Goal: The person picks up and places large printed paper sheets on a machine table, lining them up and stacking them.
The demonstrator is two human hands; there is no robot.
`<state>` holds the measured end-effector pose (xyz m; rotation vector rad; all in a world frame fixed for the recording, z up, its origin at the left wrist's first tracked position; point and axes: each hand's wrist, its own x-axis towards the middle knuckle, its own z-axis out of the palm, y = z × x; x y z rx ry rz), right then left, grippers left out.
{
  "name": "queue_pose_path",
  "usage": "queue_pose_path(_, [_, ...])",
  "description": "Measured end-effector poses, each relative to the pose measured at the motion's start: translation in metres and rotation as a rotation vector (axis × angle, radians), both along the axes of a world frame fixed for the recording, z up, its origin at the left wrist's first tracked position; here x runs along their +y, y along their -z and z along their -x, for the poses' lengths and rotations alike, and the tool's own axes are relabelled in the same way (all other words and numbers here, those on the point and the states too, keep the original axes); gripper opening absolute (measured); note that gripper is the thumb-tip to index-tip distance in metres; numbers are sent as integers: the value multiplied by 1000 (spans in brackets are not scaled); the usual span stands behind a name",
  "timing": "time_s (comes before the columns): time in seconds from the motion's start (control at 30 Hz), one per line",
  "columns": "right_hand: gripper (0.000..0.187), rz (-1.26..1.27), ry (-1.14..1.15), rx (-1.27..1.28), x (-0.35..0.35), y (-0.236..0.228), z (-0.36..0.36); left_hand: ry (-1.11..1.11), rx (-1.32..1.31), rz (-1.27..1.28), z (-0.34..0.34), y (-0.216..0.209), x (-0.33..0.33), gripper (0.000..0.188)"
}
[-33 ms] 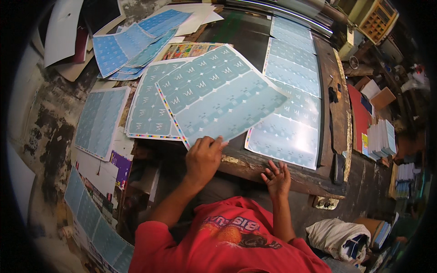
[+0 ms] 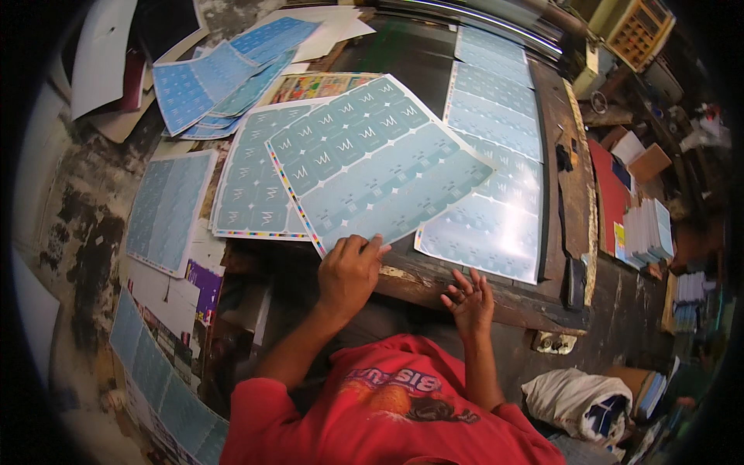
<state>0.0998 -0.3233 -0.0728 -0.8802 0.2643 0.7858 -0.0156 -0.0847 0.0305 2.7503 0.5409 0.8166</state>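
Note:
My left hand (image 2: pixel 349 271) is closed on the near edge of a pale teal printed sheet (image 2: pixel 387 170), thumb against the fingers. This sheet has rows of white zigzag marks, a white margin and a strip of coloured squares along its left side. It slants over another teal sheet (image 2: pixel 246 182), hiding part of it. Just off the worktable's worn wooden edge (image 2: pixel 411 285), my right hand (image 2: pixel 470 301) is open, palm partly up and fingers apart, holding nothing. Beyond it, overlapping glossy teal sheets (image 2: pixel 496 201) run in a column away from me.
Blue printed sheets (image 2: pixel 182 85) lie fanned at the far left, with a teal stack (image 2: pixel 167 209) nearer. More teal sheets (image 2: pixel 155 364) curve downward at lower left. A shiny metal bar (image 2: pixel 480 23) crosses the far end. Paper bundles (image 2: pixel 647 229) and a white sack (image 2: pixel 570 399) are at right.
Very little differs. The view has shifted slightly, and the fingers of my right hand have moved a touch.

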Motion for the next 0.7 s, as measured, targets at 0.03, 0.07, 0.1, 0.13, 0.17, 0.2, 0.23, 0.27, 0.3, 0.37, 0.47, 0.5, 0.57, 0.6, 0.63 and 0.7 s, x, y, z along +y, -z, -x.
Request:
queue_pose_path(0.03, [62, -67, -60, -27, 1, -8, 0, 29, 9, 11, -2, 0, -7, 21])
queue_pose_path(0.07, [61, -134, -119, -53, 4, -15, -1, 59, 20, 22, -3, 0, -13, 21])
queue_pose_path(0.1, [59, -197, -171, -83, 4, -23, -2, 98, 22, 24, -6, -1, -20, 21])
queue_pose_path(0.13, [60, -235, -223, -133, 6, -30, -3, 133, 30, 23, -8, -3, -27, 21])
queue_pose_path(0.17, [64, -270, -253, -151, 4, -29, -4, 167, 38, 22, -9, -2, -33, 22])
queue_pose_path(0.2, [69, -316, -289, -174, 6, -27, -6, 202, 38, 15, -10, -2, -37, 23])
queue_pose_path(0.23, [73, -362, -326, -198, 7, -28, -7, 235, 39, 8, -11, -1, -44, 24])
queue_pose_path(0.27, [62, -355, -313, -173, 7, -31, -6, 267, 39, 1, -11, 0, -50, 25])
queue_pose_path(0.3, [56, -313, -311, -141, 2, -27, -6, 307, 45, -13, -13, 1, -55, 25])
queue_pose_path(0.37, [45, -227, -313, -79, -10, -12, -5, 382, 52, -39, -14, 11, -65, 26])
queue_pose_path(0.47, [32, -114, -223, 40, -19, 1, 6, 451, 144, -15, -14, 20, -76, 30])
queue_pose_path(0.5, [31, -96, -211, 69, -26, 11, 10, 478, 167, 1, -14, 22, -81, 32])
queue_pose_path(0.57, [30, -81, -194, 151, -40, 24, 21, 525, 200, 100, -12, 22, -85, 35])
queue_pose_path(0.6, [30, -72, -189, 187, -45, 26, 27, 547, 212, 146, -13, 20, -86, 36])
queue_pose_path(0.63, [30, -64, -185, 223, -51, 27, 32, 537, 189, 166, -13, 17, -86, 36])
queue_pose_path(0.7, [31, -57, -201, 251, -65, 34, 43, 521, 141, 207, -16, 7, -81, 37])
